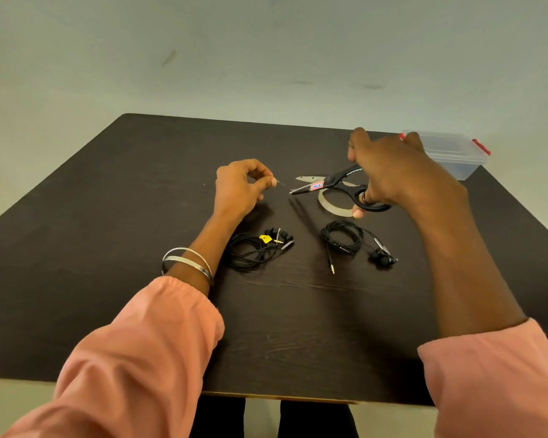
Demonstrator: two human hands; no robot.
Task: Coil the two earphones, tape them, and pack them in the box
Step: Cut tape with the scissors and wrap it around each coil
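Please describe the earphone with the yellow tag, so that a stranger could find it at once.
On the dark table, two coiled black earphones lie near the person. Take the earphone with the yellow tag, beside the left wrist with the bangles. Only it carries a small yellow tag; the other earphone, under the scissors, has none.

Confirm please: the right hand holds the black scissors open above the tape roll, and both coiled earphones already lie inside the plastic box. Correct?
Not quite. The head view shows both coiled earphones lying on the table, not inside the plastic box. The right hand does hold the black scissors open above the tape roll.
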